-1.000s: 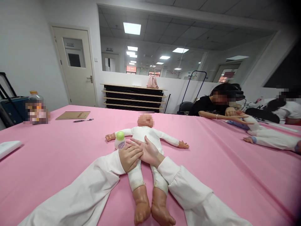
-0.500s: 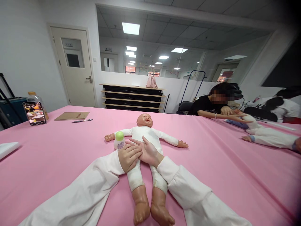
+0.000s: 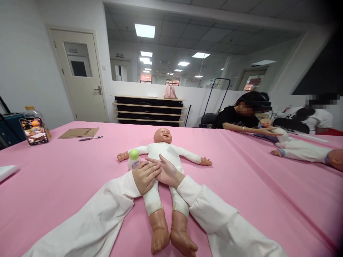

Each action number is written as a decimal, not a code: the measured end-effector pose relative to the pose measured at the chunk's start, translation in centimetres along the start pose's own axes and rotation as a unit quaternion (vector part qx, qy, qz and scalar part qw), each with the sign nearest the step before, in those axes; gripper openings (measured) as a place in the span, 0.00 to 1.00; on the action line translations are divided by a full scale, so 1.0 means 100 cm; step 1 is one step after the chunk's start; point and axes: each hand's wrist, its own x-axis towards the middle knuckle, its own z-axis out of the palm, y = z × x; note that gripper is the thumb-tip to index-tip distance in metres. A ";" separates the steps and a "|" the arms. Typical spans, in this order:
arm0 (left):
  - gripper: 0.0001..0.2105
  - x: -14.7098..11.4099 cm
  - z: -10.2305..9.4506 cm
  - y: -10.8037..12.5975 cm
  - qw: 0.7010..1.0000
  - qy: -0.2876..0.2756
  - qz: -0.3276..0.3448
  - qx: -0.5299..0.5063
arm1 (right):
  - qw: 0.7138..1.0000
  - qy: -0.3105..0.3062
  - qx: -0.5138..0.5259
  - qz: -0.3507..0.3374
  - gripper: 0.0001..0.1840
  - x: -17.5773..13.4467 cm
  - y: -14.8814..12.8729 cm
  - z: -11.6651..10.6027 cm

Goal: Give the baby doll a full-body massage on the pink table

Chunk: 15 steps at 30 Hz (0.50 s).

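Both hands meet here, low over the middle of the doll [image 3: 164, 154]! The left hand [image 3: 146, 177], back upward, lays its fingers across the palm of the right hand [image 3: 168, 173], which lies spread, thumb pointing up toward twelve. The two are together, gripping nothing else; whether they press on the doll beneath, you cannot tell.

And the doll, what a sprawl: flat on its back at centre table, head at twelve o'clock from the hands, arms flung out toward ten and two, bare feet down at six. White suit, bare brown feet, mouth open.

Just beside the left hand, at ten o'clock, stands the bottle [image 3: 133, 162], upright, green cap on top; whether knuckle meets plastic is hidden. Further out at ten, there's the pen [image 3: 91, 138] beside the notebook [image 3: 78, 133], then the phone [image 3: 34, 131], propped up, screen lit. Pink cloth [image 3: 241, 185] runs under the lot.

Over at two, a co-worker [image 3: 233, 117] in black leans in, arm stretched toward another doll [image 3: 305, 151] in white with blue cuffs, lying near three.
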 end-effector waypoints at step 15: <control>0.21 0.001 -0.002 -0.002 0.999 -0.010 0.036 -0.003 | 1.000 -0.020 0.005 0.004 0.29 0.003 0.000 -0.006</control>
